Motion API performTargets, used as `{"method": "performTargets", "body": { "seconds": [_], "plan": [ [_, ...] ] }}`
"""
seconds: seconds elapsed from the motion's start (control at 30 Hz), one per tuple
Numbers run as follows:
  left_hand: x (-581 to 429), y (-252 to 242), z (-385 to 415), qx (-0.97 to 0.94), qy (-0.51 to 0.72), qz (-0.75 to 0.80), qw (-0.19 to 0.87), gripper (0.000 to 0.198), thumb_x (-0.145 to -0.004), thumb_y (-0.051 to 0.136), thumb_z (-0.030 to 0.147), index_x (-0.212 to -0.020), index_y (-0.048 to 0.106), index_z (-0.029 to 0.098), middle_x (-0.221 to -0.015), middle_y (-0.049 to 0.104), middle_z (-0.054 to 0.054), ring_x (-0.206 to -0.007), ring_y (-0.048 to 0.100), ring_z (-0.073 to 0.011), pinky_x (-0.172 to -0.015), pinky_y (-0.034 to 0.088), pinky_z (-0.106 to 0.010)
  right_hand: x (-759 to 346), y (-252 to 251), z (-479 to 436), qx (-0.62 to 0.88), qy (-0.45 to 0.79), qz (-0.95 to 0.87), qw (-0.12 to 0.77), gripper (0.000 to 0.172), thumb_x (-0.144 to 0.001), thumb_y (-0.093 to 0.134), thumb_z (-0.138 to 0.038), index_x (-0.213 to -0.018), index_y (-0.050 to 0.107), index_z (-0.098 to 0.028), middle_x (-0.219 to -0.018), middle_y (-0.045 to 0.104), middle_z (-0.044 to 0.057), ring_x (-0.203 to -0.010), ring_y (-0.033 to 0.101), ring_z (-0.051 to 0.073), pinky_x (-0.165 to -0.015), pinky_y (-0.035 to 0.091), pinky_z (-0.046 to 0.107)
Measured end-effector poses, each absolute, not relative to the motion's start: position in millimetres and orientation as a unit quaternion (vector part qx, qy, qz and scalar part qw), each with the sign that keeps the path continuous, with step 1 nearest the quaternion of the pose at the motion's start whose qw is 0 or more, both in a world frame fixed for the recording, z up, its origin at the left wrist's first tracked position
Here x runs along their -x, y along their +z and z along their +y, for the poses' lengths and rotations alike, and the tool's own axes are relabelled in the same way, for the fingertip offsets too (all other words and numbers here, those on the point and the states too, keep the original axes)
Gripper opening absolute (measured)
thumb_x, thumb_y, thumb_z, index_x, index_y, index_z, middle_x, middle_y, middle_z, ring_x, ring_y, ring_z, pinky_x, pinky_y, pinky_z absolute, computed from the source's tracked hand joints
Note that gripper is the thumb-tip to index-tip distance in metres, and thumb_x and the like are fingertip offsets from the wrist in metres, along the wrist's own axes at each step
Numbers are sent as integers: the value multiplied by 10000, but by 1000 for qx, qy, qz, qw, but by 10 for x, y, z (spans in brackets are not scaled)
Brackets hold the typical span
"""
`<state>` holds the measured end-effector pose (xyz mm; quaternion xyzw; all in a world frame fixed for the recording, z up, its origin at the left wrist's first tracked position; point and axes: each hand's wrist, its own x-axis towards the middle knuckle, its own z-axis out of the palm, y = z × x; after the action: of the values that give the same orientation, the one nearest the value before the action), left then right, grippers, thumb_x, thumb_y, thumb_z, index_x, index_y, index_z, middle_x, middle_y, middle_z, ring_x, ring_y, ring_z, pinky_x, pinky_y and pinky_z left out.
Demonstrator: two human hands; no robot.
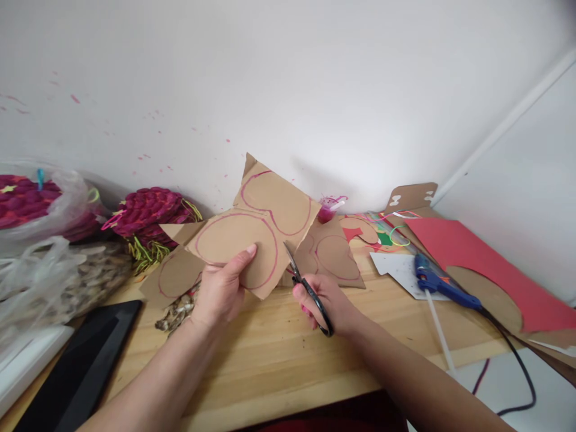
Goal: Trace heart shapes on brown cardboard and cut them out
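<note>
A piece of brown cardboard (225, 237) with rounded shapes drawn in purple marker is held up over the table. My left hand (225, 288) grips its lower edge, thumb on the front face and fingers behind, mostly hidden. In my right hand (326, 303) is a pair of black-handled scissors (310, 291), fingers closed around the handles. The blades point up and left, at the cardboard's right edge, beside the drawn outline. Behind lies more cardboard (337, 258) with similar purple outlines. Another marked cardboard part (168, 276) shows at the left.
A blue glue gun (443, 285) with its cord rests at right, near red card (486, 264). To the left lie a black tablet-like slab (85, 366), a plastic bag of brownish pieces (96, 270) and purple pinecone-like bundles (150, 213). A pink cup (327, 211) stands against the wall.
</note>
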<state>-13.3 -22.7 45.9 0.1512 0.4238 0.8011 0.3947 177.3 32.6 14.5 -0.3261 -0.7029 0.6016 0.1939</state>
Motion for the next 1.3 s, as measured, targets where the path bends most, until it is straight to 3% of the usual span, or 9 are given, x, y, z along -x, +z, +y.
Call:
{"method": "performTargets", "body": {
  "seconds": [0.17,0.47,0.67,0.83,1.07,1.3],
  "plan": [
    [141,503,-237,-164,802,414,397,488,-622,952,168,-1085,796,176,-1136,807,-76,-1109,745,-249,-1011,598,-326,-1767,155,312,323,598,-700,220,554,-827,736,-666,-692,425,-227,-531,395,-79,-408,417,80,-370,306,202],
    [117,444,-278,-185,763,436,440,692,-532,999,185,-1184,768,177,-1031,825,-82,-1069,760,-283,-1030,585,-397,-1794,157,343,303,596,-715,203,562,-923,606,-678,-673,493,-188,-588,493,-38,-447,534,91,-429,408,203],
    [111,492,-266,-167,763,438,444,596,-531,993,174,-1093,792,159,-1003,826,-81,-1039,767,-274,-992,609,-378,-1747,84,280,348,592,-691,224,572,-841,694,-697,-656,430,-224,-505,414,-74,-349,453,92,-319,389,212],
    [98,478,-260,-134,749,451,466,477,-557,985,178,-998,806,142,-998,824,-101,-1044,768,-282,-931,637,-360,-1730,96,295,336,607,-687,214,602,-846,645,-752,-659,451,-213,-522,453,-61,-363,468,88,-339,382,206],
    [29,454,-304,-172,737,445,479,578,-573,993,229,-1107,785,144,-1095,813,-118,-1116,744,-290,-935,633,-349,-1772,171,340,327,596,-703,207,588,-914,571,-713,-655,523,-188,-563,524,-26,-456,556,108,-461,460,224],
    [40,437,-281,-156,739,449,477,550,-545,1000,223,-1047,791,142,-1035,819,-117,-1154,732,-312,-968,625,-378,-1755,91,316,384,571,-696,206,599,-862,640,-712,-585,424,-226,-469,439,-49,-351,451,98,-344,378,225]
  ]
}}
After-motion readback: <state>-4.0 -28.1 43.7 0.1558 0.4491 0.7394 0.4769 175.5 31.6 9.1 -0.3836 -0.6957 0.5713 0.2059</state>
